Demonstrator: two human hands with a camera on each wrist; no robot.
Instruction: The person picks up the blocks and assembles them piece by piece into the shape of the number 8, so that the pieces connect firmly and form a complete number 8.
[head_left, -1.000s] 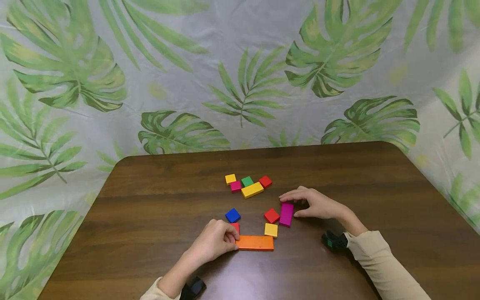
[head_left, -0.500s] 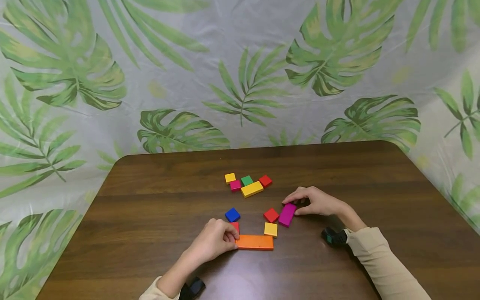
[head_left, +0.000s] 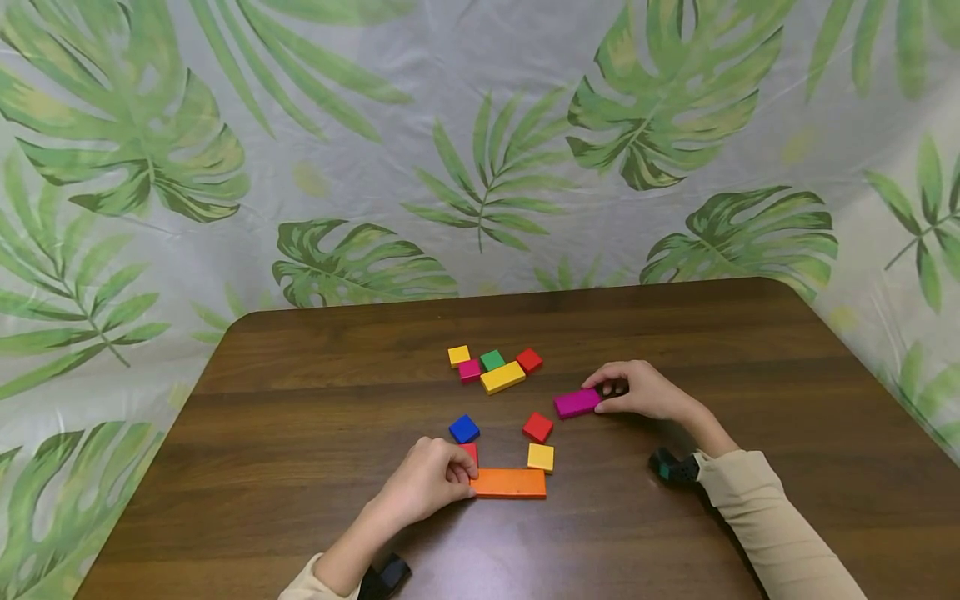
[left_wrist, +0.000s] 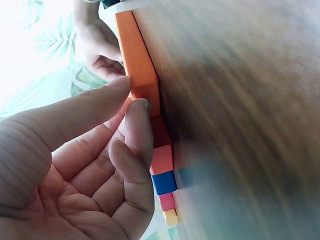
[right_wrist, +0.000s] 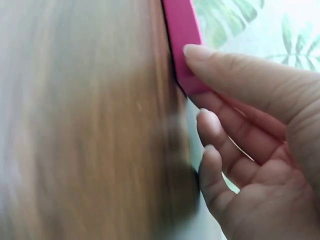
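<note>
My right hand (head_left: pixel 641 392) pinches the right end of a magenta block (head_left: pixel 576 404). In the right wrist view, the thumb presses one long side of this magenta block (right_wrist: pixel 185 42). My left hand (head_left: pixel 427 479) holds the left end of a long orange block (head_left: pixel 510 483), thumb and fingers at that end in the left wrist view (left_wrist: pixel 137 55). A red block (head_left: pixel 470 454) behind it is partly covered by the left fingers. A yellow block (head_left: pixel 541 457) sits at the orange block's right end, with another red block (head_left: pixel 537 427) and a blue block (head_left: pixel 464 429) farther back.
Farther back on the wooden table (head_left: pixel 337 400) lies a group: a small yellow block (head_left: pixel 459 357), a pink block (head_left: pixel 469 371), a green block (head_left: pixel 492 360), a longer yellow block (head_left: pixel 503 377) and a red block (head_left: pixel 529 360). A leaf-patterned cloth (head_left: pixel 510 275) hangs behind.
My right hand has turned the magenta block from nearly upright in the head view to nearly crosswise, and away from the red block. The left hand and orange block stay in place.
</note>
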